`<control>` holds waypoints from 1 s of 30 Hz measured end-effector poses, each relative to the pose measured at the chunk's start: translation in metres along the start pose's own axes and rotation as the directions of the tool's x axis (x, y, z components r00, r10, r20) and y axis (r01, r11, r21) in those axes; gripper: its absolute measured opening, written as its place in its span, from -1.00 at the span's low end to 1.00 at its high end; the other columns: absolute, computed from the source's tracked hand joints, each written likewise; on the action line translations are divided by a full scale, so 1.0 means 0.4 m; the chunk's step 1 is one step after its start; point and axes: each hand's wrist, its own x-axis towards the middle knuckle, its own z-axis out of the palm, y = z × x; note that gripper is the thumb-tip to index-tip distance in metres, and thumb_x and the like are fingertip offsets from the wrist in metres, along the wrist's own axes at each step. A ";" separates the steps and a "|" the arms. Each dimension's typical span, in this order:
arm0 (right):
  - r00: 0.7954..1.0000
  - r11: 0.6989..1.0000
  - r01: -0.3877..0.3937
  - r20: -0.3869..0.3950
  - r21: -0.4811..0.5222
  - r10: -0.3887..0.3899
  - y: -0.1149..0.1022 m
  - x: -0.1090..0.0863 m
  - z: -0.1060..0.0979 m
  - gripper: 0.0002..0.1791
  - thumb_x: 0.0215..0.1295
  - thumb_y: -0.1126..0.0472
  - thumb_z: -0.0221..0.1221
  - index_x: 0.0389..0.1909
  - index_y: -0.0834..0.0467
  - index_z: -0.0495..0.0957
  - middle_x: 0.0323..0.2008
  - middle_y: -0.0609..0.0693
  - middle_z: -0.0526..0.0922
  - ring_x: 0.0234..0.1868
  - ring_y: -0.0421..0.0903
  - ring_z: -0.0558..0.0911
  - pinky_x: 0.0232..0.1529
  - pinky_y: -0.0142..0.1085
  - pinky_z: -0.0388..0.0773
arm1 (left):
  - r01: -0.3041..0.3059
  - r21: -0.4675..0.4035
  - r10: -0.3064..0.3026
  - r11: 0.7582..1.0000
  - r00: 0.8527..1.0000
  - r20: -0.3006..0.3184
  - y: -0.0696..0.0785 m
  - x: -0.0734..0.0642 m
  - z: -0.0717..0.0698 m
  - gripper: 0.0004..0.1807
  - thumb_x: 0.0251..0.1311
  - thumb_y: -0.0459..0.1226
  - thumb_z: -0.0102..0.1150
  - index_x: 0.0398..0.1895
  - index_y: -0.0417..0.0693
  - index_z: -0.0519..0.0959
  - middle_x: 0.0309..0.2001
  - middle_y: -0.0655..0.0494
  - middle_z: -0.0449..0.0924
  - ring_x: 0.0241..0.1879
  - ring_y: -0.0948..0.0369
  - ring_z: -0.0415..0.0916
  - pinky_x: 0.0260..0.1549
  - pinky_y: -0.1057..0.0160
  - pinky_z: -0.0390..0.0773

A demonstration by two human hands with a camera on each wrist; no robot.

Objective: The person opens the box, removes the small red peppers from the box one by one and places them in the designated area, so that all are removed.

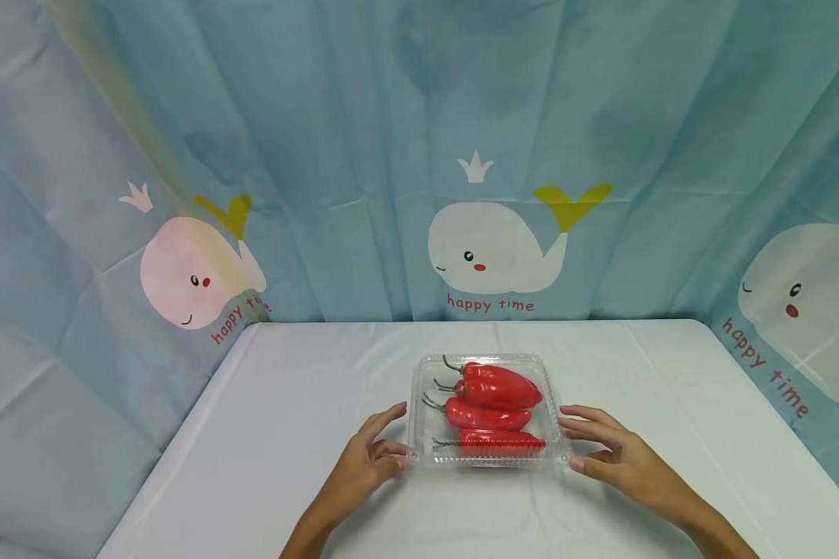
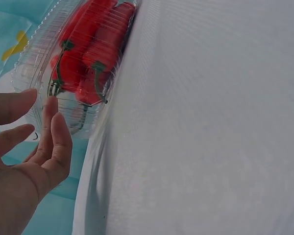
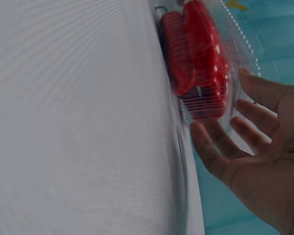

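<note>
A clear plastic clamshell box (image 1: 485, 460) sits on the white table in the head view, its lid down. Inside lie several red peppers (image 1: 492, 415) with thin green stems pointing left. My left hand (image 1: 363, 460) is at the box's left side, fingertips right at its edge and fingers loosely bent. At the opposite side my right hand (image 1: 625, 458) has its fingers spread, thumb by the front right corner. Both wrist views show relaxed fingers around the box ends, with none curled over the rim.
The table (image 1: 308, 373) carries a white cloth. Behind it and along both sides hangs a light blue curtain (image 1: 363, 155) printed with white whales and red lettering. The box stands near the table's middle.
</note>
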 end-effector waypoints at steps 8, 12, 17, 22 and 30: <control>1.000 1.000 0.016 -0.007 -0.005 -0.016 0.005 -0.002 0.001 -0.46 0.44 0.23 0.34 0.41 0.14 0.56 0.45 0.11 0.39 0.24 -0.41 0.60 0.07 -0.38 0.67 | 0.015 -0.042 -0.014 0.999 1.000 0.021 0.001 0.004 0.000 -0.18 0.31 -0.49 0.24 0.64 -0.08 0.26 0.40 -0.25 0.37 0.02 0.15 0.68 -0.07 0.36 0.66; 1.000 1.000 0.010 -0.014 -0.012 -0.010 0.004 -0.001 0.001 -0.46 0.43 0.21 0.35 0.40 0.13 0.57 0.46 0.11 0.39 0.22 -0.42 0.61 0.07 -0.37 0.67 | 0.018 -0.074 -0.015 0.997 0.999 0.032 0.001 0.007 0.004 -0.17 0.33 -0.48 0.26 0.66 -0.11 0.24 0.34 -0.32 0.39 -0.05 0.25 0.69 -0.08 0.38 0.65; 1.000 1.000 0.002 -0.011 -0.015 -0.002 0.003 -0.001 0.001 -0.46 0.44 0.20 0.35 0.41 0.13 0.57 0.46 0.10 0.40 0.22 -0.43 0.60 0.06 -0.36 0.68 | -0.002 -0.085 0.006 0.996 0.999 0.040 0.002 0.004 0.005 -0.21 0.35 -0.49 0.24 0.63 -0.22 0.25 0.30 -0.38 0.39 -0.03 0.28 0.68 -0.06 0.40 0.63; 1.000 1.000 0.006 -0.012 -0.011 -0.006 0.000 -0.001 0.003 -0.46 0.44 0.21 0.35 0.41 0.13 0.57 0.47 0.09 0.40 0.22 -0.42 0.61 0.06 -0.35 0.68 | 0.015 -0.114 -0.013 0.993 1.000 0.018 0.005 0.002 0.005 -0.25 0.35 -0.47 0.27 0.60 -0.24 0.29 0.27 -0.38 0.42 -0.02 0.30 0.68 -0.05 0.41 0.63; 1.000 1.000 0.007 -0.005 -0.003 -0.007 -0.001 0.000 0.005 -0.45 0.44 0.20 0.35 0.43 0.13 0.56 0.48 0.09 0.38 0.23 -0.40 0.61 0.06 -0.36 0.68 | 0.046 -0.104 -0.049 0.994 0.998 -0.032 0.007 0.005 0.020 -0.22 0.26 -0.54 0.27 0.58 -0.25 0.33 0.18 -0.28 0.49 -0.10 0.28 0.72 -0.14 0.39 0.66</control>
